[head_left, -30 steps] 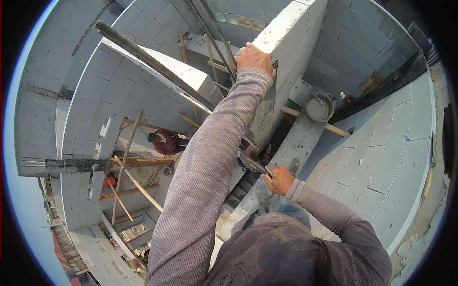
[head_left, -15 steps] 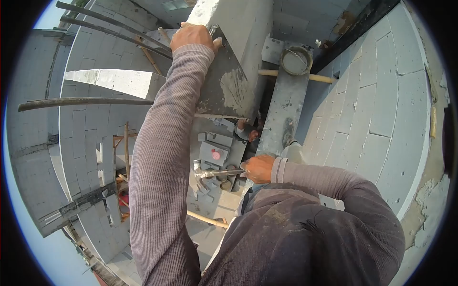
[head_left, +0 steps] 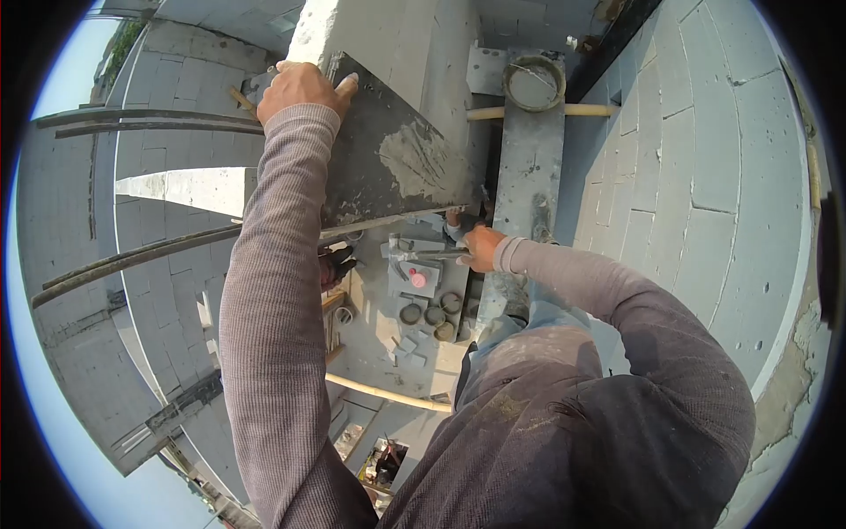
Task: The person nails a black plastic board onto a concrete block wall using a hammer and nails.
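Note:
At the upper left, my left hand (head_left: 301, 92) is closed over the top edge of a dark board (head_left: 388, 141) smeared with dried mortar. The board lies against a pale concrete column (head_left: 379, 35). Lower and to the right, my right hand (head_left: 482, 248) is wrapped round the handle of a hammer (head_left: 407, 253), whose metal head points left, below the board's lower edge. The hammer touches nothing that I can make out.
A grey plank (head_left: 531, 167) carries a mortar bucket (head_left: 534, 84) and crosses a bamboo pole (head_left: 586, 110). A block wall (head_left: 696, 176) rises at the right. Several buckets and a co-worker's hand (head_left: 454, 216) show far below. Dark rods (head_left: 159, 251) stick out at the left.
The view has shifted. My right hand has risen with the hammer towards the board's lower edge. My left hand still holds the board's upper edge.

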### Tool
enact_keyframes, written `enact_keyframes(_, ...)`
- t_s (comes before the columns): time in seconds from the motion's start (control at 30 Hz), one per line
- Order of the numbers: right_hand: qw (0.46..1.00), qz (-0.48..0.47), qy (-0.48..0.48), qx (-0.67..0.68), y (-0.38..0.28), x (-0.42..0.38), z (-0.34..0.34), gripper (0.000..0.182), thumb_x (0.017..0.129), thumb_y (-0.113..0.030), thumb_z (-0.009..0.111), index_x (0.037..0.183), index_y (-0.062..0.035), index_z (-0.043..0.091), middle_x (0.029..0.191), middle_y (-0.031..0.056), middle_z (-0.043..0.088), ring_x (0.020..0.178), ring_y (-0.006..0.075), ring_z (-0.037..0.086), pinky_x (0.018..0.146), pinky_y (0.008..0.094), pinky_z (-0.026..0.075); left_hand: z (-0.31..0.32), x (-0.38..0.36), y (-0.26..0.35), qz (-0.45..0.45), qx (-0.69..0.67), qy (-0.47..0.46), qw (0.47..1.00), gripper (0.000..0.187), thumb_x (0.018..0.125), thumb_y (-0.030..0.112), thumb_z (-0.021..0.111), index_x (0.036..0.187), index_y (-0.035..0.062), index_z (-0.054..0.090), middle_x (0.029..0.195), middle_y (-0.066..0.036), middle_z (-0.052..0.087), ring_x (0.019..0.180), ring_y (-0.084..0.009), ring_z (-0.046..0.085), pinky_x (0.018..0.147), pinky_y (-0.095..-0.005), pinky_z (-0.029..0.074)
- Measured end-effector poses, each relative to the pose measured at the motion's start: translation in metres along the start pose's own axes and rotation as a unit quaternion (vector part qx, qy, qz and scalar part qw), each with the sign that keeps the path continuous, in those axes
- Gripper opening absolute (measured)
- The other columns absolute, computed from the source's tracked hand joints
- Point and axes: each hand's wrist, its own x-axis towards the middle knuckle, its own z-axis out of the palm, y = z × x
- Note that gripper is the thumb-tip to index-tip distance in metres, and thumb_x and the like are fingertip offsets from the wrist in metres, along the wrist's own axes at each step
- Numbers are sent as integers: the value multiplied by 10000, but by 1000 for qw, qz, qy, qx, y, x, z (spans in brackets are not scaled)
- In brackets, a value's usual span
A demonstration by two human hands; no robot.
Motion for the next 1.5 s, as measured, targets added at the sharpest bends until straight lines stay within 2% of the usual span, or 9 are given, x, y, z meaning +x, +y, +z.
enact_keyframes(0.1,966,229,56,108,-7,12,29,323,913,-299,674,1050,-9,720,1059,259,707,1058,419,679,953,480,535,-2,1,2,-1,7,-4,1000,1075,852,684,707,1475,-142,415,1196,-228,718,1055,-307,736,907,-411,603)
enact_keyframes(0.3,989,41,-135,35,-42,-23,33,315,929,-306,673,1040,-15,720,971,249,722,950,435,695,881,504,553,3,-1,3,-5,24,14,1000,970,852,699,696,1387,-93,524,1155,-206,736,1037,-308,744,885,-416,607)
enact_keyframes(0.53,961,215,122,120,-28,14,39,329,905,-300,688,905,27,716,861,279,705,904,442,703,830,505,567,7,-2,-4,9,-22,46,999,1028,844,670,725,1410,-151,478,1147,-216,725,1078,-292,722,914,-388,584)
enact_keyframes(0.8,999,16,-40,4,-44,-28,-19,309,937,-299,666,932,6,720,843,267,708,822,453,700,754,505,572,-4,-7,-11,5,-90,21,996,1058,851,553,782,1487,-177,355,1273,-264,636,1198,-323,639,1012,-396,539)
enact_keyframes(0.9,993,78,59,72,-48,0,-78,307,945,-305,658,1012,-12,722,849,270,707,827,464,695,771,510,570,-2,-6,-13,5,-107,14,994,1051,858,548,778,1489,-177,352,1299,-268,627,1216,-333,630,1033,-402,529)
enact_keyframes(1.0,987,47,150,18,-35,-2,17,282,924,-278,695,895,2,695,739,245,666,724,467,674,663,507,537,-7,-6,-14,12,-77,6,997,1054,860,561,770,1489,-176,354,1323,-267,623,1228,-327,628,1026,-393,531)
enact_keyframes(1.2,999,-18,-50,-11,-56,-23,-11,325,937,-325,684,918,-1,685,825,238,707,803,465,687,735,511,560,-2,-2,-9,31,-53,17,998,1021,860,614,743,1444,-168,441,1212,-220,710,1108,-286,701,952,-361,569)
enact_keyframes(1.37,976,194,81,58,-40,2,1,321,921,-307,693,931,13,708,916,250,727,883,429,717,851,506,566,-6,-4,-5,27,-34,18,999,1025,876,629,716,1451,-169,427,1170,-209,730,1045,-270,731,909,-361,591)
enact_keyframes(1.5,978,197,5,68,-55,-22,64,290,904,-276,700,967,5,732,969,235,742,949,391,727,897,487,563,1,-2,-2,6,-13,26,1000,897,842,715,694,1289,-55,594,1159,-193,737,1072,-308,733,944,-404,581)
